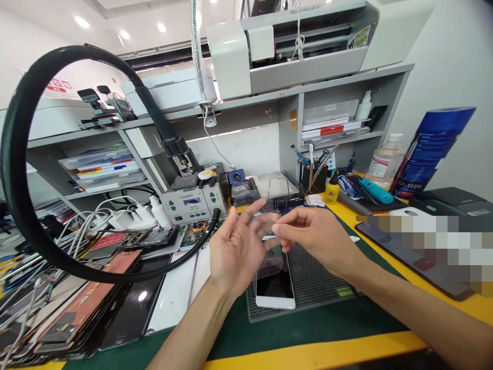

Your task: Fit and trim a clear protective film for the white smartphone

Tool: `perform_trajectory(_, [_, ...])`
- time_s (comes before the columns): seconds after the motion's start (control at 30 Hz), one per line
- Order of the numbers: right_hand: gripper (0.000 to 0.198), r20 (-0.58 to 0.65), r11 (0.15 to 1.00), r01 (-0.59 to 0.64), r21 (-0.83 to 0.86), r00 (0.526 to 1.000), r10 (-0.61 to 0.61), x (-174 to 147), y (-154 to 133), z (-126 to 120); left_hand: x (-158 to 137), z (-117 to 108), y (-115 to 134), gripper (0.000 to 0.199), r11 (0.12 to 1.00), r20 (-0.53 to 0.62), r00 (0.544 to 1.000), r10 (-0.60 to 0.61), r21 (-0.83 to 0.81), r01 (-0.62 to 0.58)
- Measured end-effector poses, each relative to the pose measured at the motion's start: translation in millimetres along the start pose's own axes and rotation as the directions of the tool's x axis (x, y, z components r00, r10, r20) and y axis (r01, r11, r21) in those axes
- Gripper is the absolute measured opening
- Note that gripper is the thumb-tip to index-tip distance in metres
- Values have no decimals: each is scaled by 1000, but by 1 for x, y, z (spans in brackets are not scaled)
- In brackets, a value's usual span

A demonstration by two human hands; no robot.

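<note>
A clear plastic film [269, 267] hangs tilted over a white phone [275, 302] with a dark screen, which lies on a grey perforated mat [316, 280]. My right hand [318, 236] is closed in a pinch, thumb against fingers, at the film's edge. My left hand [241, 246] is turned palm up with its fingers apart and slightly bent, touching or just in front of the film. Both hands meet above the phone's upper part, and hide some of the film and the phone.
A black hose [13, 169] loops across the left from a soldering station [190, 203]. Stacked phone parts [88, 298] and a white panel [173, 293] lie left. At right are a yellow bottle [332, 191], a dark phone [408, 257] and a blue roll [431, 154].
</note>
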State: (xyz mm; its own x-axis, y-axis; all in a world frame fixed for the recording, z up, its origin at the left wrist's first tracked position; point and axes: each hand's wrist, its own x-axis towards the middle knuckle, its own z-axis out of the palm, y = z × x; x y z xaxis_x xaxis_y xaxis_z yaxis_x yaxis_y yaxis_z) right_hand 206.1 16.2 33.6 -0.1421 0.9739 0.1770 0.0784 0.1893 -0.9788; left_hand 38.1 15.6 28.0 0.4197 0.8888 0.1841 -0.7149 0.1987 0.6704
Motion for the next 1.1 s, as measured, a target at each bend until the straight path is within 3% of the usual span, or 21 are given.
perform_trajectory(0.3, [14, -8, 1000, -12, -10, 1000, 12, 1, -2, 0, 1, -1, -1, 52, 1000, -9, 1000, -1, 6, 1])
perform_trajectory(0.63, [19, 67, 995, -85, 46, 994, 81, 4, 0, -3, 0, 0, 2, 53, 1000, -11, 1000, -6, -24, 6])
perform_trajectory(0.8, [17, 62, 998, -30, 60, 998, 26, 4, 4, -4, -1, 1, 5, 53, 999, -37, 999, -31, -9, 31])
perform_trajectory(0.87, [17, 46, 999, 1, 53, 999, -3, 5, 5, -8, -1, -1, 6, 53, 998, -78, 996, -29, 57, 34])
perform_trajectory(0.93, [17, 40, 999, 18, 26, 999, -19, 8, 5, -14, -1, -4, 6, 45, 973, -138, 990, 16, 229, 16])
perform_trajectory(1.03, [16, 44, 1000, 29, -4, 999, -29, 13, 2, -24, -4, -10, 6, 21, 866, -185, 980, 71, 499, 31])
perform_trajectory(1.1, [17, 47, 999, 31, 36, 998, -33, 16, 0, -28, -6, -11, 6, 17, 797, -193, 981, 2, 593, 115])
